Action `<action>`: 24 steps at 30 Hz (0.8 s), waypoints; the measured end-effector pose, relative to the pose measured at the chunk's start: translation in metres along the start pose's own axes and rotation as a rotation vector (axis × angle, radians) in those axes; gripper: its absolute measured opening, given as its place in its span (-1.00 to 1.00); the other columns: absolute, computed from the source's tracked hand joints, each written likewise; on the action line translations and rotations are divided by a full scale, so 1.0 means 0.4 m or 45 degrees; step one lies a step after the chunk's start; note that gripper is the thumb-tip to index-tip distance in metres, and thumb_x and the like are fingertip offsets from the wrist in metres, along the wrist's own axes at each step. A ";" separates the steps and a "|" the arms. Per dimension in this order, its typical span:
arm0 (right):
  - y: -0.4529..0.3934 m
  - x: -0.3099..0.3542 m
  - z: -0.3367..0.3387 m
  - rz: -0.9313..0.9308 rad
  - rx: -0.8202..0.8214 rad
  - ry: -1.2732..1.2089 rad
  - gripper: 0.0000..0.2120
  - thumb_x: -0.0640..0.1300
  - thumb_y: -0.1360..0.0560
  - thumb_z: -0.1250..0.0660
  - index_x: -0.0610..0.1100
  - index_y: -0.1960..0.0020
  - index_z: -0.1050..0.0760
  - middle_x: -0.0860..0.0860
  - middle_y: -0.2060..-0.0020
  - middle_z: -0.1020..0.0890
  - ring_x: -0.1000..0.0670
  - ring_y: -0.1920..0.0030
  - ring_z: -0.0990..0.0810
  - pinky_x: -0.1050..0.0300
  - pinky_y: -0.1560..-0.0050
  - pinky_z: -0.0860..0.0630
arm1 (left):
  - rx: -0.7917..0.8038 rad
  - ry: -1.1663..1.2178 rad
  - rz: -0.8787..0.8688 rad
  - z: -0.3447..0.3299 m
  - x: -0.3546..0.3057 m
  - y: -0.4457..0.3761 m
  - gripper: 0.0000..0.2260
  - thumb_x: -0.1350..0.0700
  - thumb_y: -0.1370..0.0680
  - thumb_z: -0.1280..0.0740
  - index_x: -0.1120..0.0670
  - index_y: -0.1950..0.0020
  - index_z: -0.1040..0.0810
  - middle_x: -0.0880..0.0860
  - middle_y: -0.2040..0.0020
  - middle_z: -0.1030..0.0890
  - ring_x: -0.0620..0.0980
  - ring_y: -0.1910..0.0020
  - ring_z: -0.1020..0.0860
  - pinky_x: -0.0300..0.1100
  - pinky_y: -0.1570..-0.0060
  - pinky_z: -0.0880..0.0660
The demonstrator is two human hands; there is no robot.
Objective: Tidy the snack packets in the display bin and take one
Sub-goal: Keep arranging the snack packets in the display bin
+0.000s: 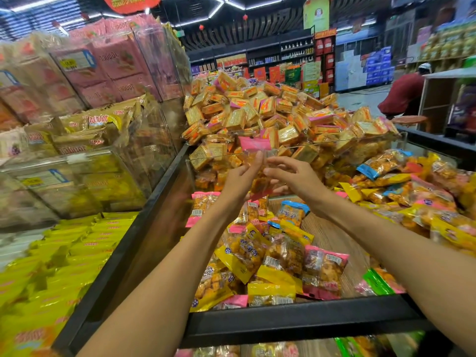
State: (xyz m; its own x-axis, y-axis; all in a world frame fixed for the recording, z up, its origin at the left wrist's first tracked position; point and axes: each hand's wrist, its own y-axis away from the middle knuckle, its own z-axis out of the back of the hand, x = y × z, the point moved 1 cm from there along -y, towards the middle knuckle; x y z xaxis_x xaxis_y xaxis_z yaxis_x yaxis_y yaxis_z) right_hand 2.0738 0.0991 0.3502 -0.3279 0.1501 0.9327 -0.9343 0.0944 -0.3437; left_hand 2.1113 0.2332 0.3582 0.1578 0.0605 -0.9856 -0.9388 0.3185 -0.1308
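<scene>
Pink-ended packet (pixel 256 161) up over display bin (pixel 296 323), at 12 o'clock from loose heap (pixel 270 253). Left hand (pixel 242 176) pinching it; right hand (pixel 296 173) fingers spread, seemingly touching, blur hides contact. Step: taking one. Next: draw clear toward 6 o'clock.

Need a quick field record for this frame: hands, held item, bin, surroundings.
left hand: raised, fingers on the pink-edged packet
right hand: raised beside it, fingers at the same packet; grip unclear
held packet: clear with pink ends, upright above the bin, blurred
display bin: black-framed, loose yellow, pink and blue packets scattered inside
behind bin: heap of square packets behind a clear divider
left side: clear boxes of stacked packets
background: person in red, bent over
</scene>
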 end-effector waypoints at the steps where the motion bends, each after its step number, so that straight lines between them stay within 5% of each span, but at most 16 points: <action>1: 0.001 0.003 -0.003 0.006 0.009 -0.014 -0.70 -0.17 -0.51 -0.35 -0.11 -0.24 -0.51 -0.01 0.14 -0.58 0.05 0.18 -0.56 0.25 0.23 -0.56 | -0.018 0.001 0.004 0.001 0.001 0.000 -0.57 -0.19 -0.51 -0.30 0.17 -0.07 -0.62 0.18 -0.02 -0.67 0.11 -0.05 -0.64 0.07 -0.11 -0.56; 5: -0.007 0.005 0.011 0.058 -0.181 -0.039 -0.90 -0.18 -0.52 -0.34 -0.09 -0.01 -0.59 0.00 0.24 -0.58 0.05 0.25 -0.54 0.28 0.31 -0.49 | -0.060 -0.005 0.002 0.004 0.006 0.001 -0.77 0.04 -0.55 -0.34 0.19 -0.07 -0.57 0.17 0.00 -0.64 0.16 -0.05 -0.62 0.17 -0.14 -0.52; 8: -0.024 -0.010 0.035 -0.004 -0.330 0.029 -0.77 -0.04 -0.50 -0.37 -0.09 -0.12 -0.51 -0.09 0.03 -0.56 -0.04 0.05 -0.56 0.12 0.13 -0.50 | -0.005 0.034 0.014 -0.002 -0.004 0.009 -0.82 0.09 -0.58 -0.30 0.17 -0.06 -0.57 0.14 0.01 -0.64 0.10 -0.01 -0.60 0.16 -0.17 -0.50; 11: -0.028 -0.016 0.038 -0.174 -0.258 -0.094 -0.63 0.03 -0.53 -0.33 -0.16 -0.24 -0.45 -0.07 -0.03 -0.57 0.02 0.04 -0.57 0.17 0.13 -0.55 | 0.097 0.074 0.041 -0.008 -0.004 0.010 -0.78 0.10 -0.59 -0.28 0.20 -0.14 -0.53 0.17 -0.07 -0.61 0.11 -0.04 -0.58 0.07 -0.06 -0.54; 17: -0.022 -0.018 0.035 -0.162 -0.190 -0.130 -0.68 -0.01 -0.56 -0.30 -0.28 -0.07 -0.55 -0.11 0.16 -0.62 0.01 0.21 -0.58 0.14 0.23 -0.55 | 0.101 -0.014 -0.019 -0.008 -0.004 0.016 -0.88 0.07 -0.57 -0.30 0.08 -0.05 -0.53 0.03 0.00 -0.60 -0.08 0.01 -0.56 -0.13 0.03 -0.50; 20: -0.016 -0.023 0.036 -0.136 -0.205 -0.081 -0.76 -0.03 -0.55 -0.31 -0.22 0.08 -0.54 0.02 0.35 -0.55 0.14 0.38 -0.51 0.30 0.41 -0.45 | -0.006 -0.124 -0.022 -0.002 0.006 0.006 -0.68 0.02 -0.49 -0.41 0.08 -0.18 -0.45 0.06 -0.15 -0.54 0.00 -0.16 -0.50 -0.18 0.11 -0.39; 24: -0.014 -0.026 0.028 -0.202 -0.177 -0.067 -0.73 -0.02 -0.56 -0.30 -0.22 -0.10 -0.50 -0.01 0.22 -0.58 0.11 0.32 -0.55 0.31 0.41 -0.52 | -0.144 -0.132 0.004 0.014 0.024 -0.008 -0.45 0.10 -0.42 -0.48 0.14 -0.36 -0.39 0.10 -0.24 -0.53 0.02 -0.20 -0.48 -0.26 0.24 -0.40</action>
State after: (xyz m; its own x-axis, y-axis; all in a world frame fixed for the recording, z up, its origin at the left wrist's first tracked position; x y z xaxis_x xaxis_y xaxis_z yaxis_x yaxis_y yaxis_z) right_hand 2.0809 0.0858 0.3439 -0.1886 0.0710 0.9795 -0.9477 0.2483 -0.2005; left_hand 2.1175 0.2383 0.3499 0.1802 0.1606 -0.9704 -0.9669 0.2103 -0.1448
